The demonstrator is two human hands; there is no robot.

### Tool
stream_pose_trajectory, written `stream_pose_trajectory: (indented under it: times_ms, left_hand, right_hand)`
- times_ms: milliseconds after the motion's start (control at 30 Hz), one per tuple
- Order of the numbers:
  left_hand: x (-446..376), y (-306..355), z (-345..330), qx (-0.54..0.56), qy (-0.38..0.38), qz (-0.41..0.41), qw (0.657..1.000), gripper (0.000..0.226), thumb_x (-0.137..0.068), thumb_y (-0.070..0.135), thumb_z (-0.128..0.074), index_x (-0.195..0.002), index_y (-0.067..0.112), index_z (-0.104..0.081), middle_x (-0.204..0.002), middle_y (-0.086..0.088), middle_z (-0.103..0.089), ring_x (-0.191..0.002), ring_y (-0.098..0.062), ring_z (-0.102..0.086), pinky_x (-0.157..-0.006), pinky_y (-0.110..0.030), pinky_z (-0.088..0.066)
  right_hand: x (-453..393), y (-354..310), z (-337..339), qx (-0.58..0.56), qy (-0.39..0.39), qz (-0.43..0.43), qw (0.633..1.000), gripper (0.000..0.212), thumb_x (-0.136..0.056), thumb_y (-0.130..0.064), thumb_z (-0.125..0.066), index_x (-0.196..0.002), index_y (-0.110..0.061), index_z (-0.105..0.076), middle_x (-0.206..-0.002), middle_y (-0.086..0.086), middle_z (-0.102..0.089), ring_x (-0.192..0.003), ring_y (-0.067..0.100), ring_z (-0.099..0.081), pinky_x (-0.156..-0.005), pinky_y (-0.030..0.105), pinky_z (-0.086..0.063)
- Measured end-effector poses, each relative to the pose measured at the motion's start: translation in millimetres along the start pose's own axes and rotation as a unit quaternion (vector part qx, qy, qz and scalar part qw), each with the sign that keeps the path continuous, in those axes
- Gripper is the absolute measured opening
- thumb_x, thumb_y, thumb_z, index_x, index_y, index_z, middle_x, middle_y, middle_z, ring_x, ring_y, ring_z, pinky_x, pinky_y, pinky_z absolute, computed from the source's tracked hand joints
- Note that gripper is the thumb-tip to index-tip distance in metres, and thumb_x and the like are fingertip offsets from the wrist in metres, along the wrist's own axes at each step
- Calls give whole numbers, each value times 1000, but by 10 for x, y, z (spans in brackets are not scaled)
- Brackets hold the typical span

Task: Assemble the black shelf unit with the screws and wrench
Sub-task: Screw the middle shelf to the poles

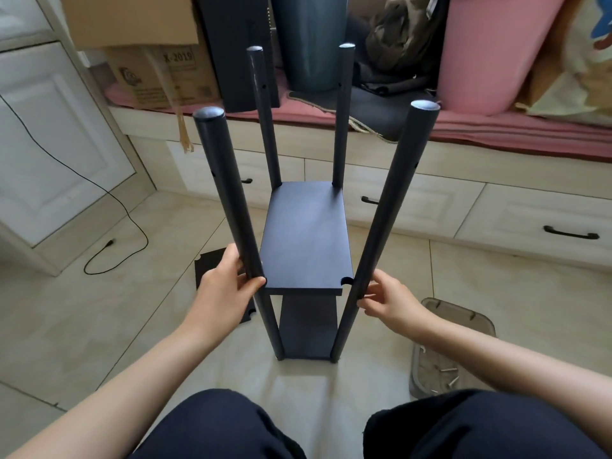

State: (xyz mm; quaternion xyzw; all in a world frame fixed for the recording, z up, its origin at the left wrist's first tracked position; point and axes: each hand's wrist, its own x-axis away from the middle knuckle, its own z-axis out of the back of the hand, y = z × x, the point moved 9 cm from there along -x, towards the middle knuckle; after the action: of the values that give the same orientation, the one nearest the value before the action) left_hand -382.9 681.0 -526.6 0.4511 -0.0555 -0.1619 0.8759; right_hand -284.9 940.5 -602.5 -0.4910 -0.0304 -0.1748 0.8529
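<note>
- The black shelf unit [306,246] stands on the tiled floor [496,286] in front of the person: four poles are up, with a bottom board and a middle board [306,240] between them.
- The left hand [225,289] has its grip wrapped around the front left pole [228,200]; the right hand [387,299] pinches the front right pole [390,207] beside the board's notch.
- One more board [207,270] lies on the floor, so upper levels are left.
- The screws [447,376], probably, wait in a tray [463,319] on the right; floor around is open.
</note>
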Motion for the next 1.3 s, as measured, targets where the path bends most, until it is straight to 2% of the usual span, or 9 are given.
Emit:
stream_pose_trajectory:
  times_ms: [100, 233, 300, 367, 467, 567, 667, 867, 1300]
  left_hand:
    - [71, -74, 4, -62, -29, 76, 995, 22, -91, 18, -71, -100, 23, -52, -87, 11, -70, -80, -2, -69, -54, -9, -46]
    - [224, -65, -129, -174, -132, 148, 965, 16, -90, 26, -68, -81, 13, -70, -69, -1, -74, -67, -13, -73, -70, -35, -63]
    - [295, 87, -295, -166, -191, 135, 958, 18, -90, 25, -68, -77, 14, -71, -68, 0, -75, -64, -7, -73, -71, -34, -64]
    - [292, 360, -460, -200, -226, 58, 952, 11, -87, 28, -69, -78, 21, -69, -70, 6, -74, -66, -4, -70, -71, -31, -62]
    - [144, 734, -652, -245, -192, -85, 946, 10, -90, 27, -68, -99, 25, -64, -99, 8, -68, -90, -11, -62, -80, -34, -57]
    - [-4, 851, -979, -408, -194, -235, 861, 56, -91, 28, -70, -141, 25, -44, -144, 1, -47, -130, -23, -42, -103, -38, -44]
    - [-122, 612, -1216, -494, -258, -220, 801, 96, -92, 33, -71, -161, 24, -5, -169, 1, -3, -155, -32, -3, -123, -52, -17]
    - [-226, 485, -1305, -450, -260, -182, 835, 89, -98, 25, -61, -160, 32, 3, -169, 8, 4, -155, -36, 2, -117, -68, -17]
    - [-260, 528, -1354, -435, -253, -189, 843, 96, -92, 16, -67, -161, 32, -3, -170, 8, 0, -155, -37, -3, -116, -69, -18]
  right_hand:
    - [61, -114, 165, 32, 1, 20, 999, 21, -92, -16, -68, -112, -17, -59, -112, -1, -68, -99, 12, -69, -87, 37, -58]
    - [187, -434, 472, 1, 41, 69, 997, 20, -92, -23, -67, -110, -27, -59, -114, -9, -67, -94, 6, -70, -78, 29, -57]
    - [247, -643, 597, -32, 56, 93, 994, 23, -92, -24, -67, -111, -33, -57, -111, -14, -67, -93, 3, -69, -74, 23, -54]
    - [299, -833, 667, -60, 60, 115, 990, 25, -92, -23, -68, -111, -35, -57, -109, -14, -67, -93, 2, -70, -71, 20, -53]
    - [358, -1032, 663, -67, 50, 134, 987, 27, -92, -22, -68, -113, -34, -56, -111, -12, -65, -94, 5, -70, -75, 22, -54]
    - [391, -1124, 678, -65, 70, 144, 985, 20, -94, -18, -65, -107, -30, -57, -106, -8, -65, -90, 9, -71, -79, 31, -57]
    - [406, -1138, 688, -55, 77, 144, 985, 16, -96, -19, -62, -108, -29, -57, -103, -10, -65, -89, 11, -71, -83, 41, -60]
    - [410, -1130, 737, -21, 80, 151, 985, 18, -96, -17, -61, -113, -23, -57, -101, -7, -65, -88, 14, -71, -87, 44, -58]
    - [418, -1247, 559, 2, 63, 197, 978, 23, -93, -14, -65, -109, -28, -58, -86, -26, -65, -82, 6, -71, -81, 39, -59]
